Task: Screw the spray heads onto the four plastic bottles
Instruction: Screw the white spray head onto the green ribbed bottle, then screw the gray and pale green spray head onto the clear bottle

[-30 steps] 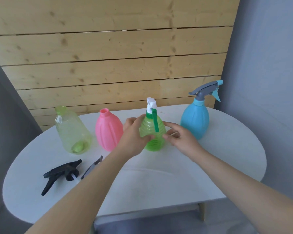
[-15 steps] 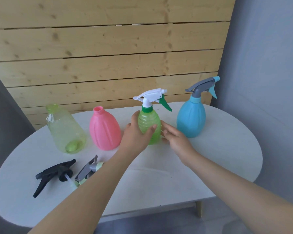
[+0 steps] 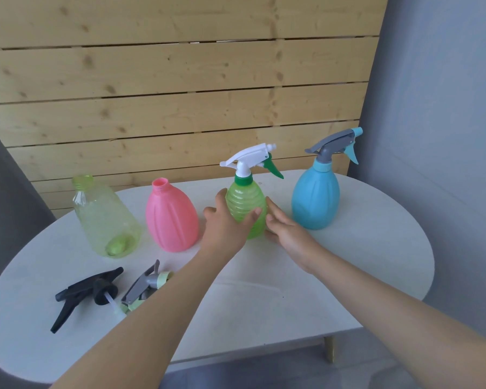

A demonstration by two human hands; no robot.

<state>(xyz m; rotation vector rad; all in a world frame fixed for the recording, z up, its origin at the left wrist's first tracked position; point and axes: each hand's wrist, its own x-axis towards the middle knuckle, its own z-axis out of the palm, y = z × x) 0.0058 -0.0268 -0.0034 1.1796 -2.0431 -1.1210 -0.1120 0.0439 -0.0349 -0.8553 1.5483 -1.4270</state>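
Note:
A green ribbed bottle stands mid-table with a white spray head on its neck. My left hand wraps around its left side. My right hand rests flat against its right side with the fingers straight. To the right stands a blue bottle with a grey spray head on it. A pink bottle and a clear yellow-green bottle stand to the left with bare necks. A black spray head and a grey-and-green spray head lie loose near the front left.
The white oval table stands against a wooden slat wall. Grey walls close in at the left and right. My left forearm passes just over the loose grey-and-green spray head.
The green bottle has turned so its spray head points right instead of at me. Both hands have stayed on the bottle, and the view has shifted slightly.

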